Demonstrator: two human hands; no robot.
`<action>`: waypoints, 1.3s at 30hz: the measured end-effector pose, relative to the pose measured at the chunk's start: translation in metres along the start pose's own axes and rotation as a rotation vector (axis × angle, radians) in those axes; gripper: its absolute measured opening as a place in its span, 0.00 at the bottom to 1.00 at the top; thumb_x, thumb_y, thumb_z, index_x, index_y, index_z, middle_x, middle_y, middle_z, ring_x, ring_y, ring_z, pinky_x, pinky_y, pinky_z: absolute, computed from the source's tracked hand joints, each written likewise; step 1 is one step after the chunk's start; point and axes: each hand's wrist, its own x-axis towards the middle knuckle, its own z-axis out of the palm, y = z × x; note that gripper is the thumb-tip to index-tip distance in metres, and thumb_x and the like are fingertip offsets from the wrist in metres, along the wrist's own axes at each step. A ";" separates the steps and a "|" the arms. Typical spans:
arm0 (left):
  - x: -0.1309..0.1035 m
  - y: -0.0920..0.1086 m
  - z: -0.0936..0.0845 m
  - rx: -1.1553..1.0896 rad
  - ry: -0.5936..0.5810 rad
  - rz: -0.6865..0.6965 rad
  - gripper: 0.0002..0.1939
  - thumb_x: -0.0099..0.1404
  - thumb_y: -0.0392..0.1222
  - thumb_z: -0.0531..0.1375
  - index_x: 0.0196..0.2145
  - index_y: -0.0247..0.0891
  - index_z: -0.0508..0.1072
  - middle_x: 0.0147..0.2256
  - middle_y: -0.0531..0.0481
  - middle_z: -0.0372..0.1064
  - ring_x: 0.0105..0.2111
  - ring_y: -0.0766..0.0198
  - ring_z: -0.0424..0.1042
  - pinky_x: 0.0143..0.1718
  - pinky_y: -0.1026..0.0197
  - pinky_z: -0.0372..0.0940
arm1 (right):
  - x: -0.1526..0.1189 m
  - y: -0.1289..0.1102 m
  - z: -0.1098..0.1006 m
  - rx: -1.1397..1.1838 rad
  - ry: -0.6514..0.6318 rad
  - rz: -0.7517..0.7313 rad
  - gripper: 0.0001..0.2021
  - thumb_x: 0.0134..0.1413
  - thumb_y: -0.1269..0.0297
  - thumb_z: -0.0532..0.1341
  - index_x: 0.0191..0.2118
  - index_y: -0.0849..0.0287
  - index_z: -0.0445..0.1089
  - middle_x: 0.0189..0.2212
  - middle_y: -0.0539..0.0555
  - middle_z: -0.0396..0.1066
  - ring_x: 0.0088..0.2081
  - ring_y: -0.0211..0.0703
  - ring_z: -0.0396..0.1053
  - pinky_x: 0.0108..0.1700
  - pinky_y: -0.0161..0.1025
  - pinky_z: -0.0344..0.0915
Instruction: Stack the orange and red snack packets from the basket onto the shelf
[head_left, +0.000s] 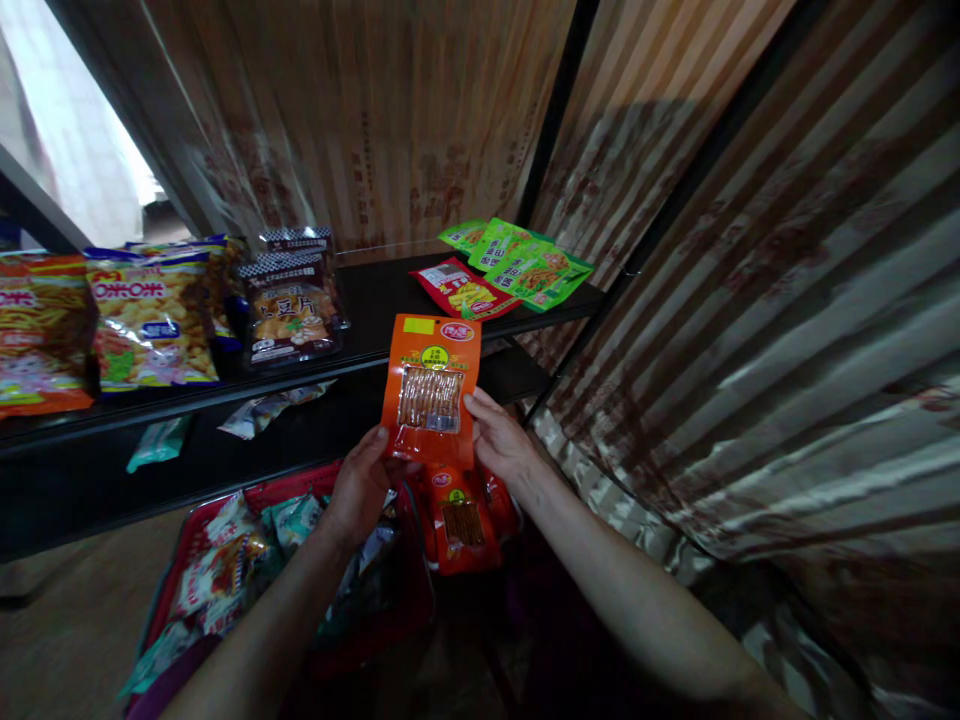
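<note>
An orange snack packet [431,392] with a clear window is held upright in front of the black shelf. My left hand [364,480] grips its lower left edge, and my right hand [495,432] pinches the right edge with the thumb in front. Most fingers of both hands are hidden behind it. Just below hangs or lies a second orange snack packet [461,525] of the same look; what supports it is hard to make out. Green snack packets [529,262] and a red snack packet [463,288] lie on the shelf behind the held one.
On the black shelf [375,290] at left stand yellow snack bags [154,320], an orange bag [41,335] and brown potato-chip packs [292,305]. A lower shelf holds a teal packet [159,443]. Below, a red basket [420,560] contains several packets. Striped curtains [750,300] hang behind and right.
</note>
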 end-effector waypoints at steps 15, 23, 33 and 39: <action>-0.001 -0.003 -0.001 0.032 0.002 -0.015 0.14 0.49 0.42 0.69 0.32 0.34 0.74 0.32 0.45 0.77 0.36 0.55 0.76 0.37 0.57 0.69 | -0.001 -0.001 0.001 0.089 0.032 -0.046 0.13 0.44 0.69 0.67 0.38 0.53 0.70 0.34 0.45 0.77 0.33 0.36 0.75 0.40 0.34 0.71; -0.002 -0.001 -0.002 -0.005 0.061 -0.017 0.15 0.43 0.41 0.72 0.28 0.34 0.74 0.29 0.49 0.76 0.31 0.58 0.76 0.35 0.58 0.70 | -0.001 0.001 0.003 0.077 -0.008 -0.034 0.14 0.41 0.67 0.69 0.37 0.54 0.70 0.33 0.47 0.78 0.38 0.43 0.75 0.46 0.42 0.70; 0.000 -0.004 -0.004 0.021 0.104 0.005 0.16 0.42 0.43 0.72 0.26 0.34 0.72 0.26 0.50 0.75 0.28 0.60 0.76 0.32 0.60 0.70 | -0.004 0.001 0.007 0.086 -0.003 -0.036 0.14 0.40 0.68 0.70 0.37 0.55 0.72 0.34 0.47 0.78 0.34 0.40 0.75 0.44 0.39 0.71; 0.002 -0.001 -0.012 0.015 0.177 0.049 0.18 0.39 0.43 0.73 0.25 0.35 0.71 0.24 0.54 0.74 0.25 0.63 0.75 0.29 0.60 0.71 | -0.011 -0.002 0.011 0.063 -0.016 -0.039 0.13 0.39 0.69 0.70 0.36 0.55 0.74 0.34 0.47 0.78 0.34 0.36 0.74 0.41 0.33 0.71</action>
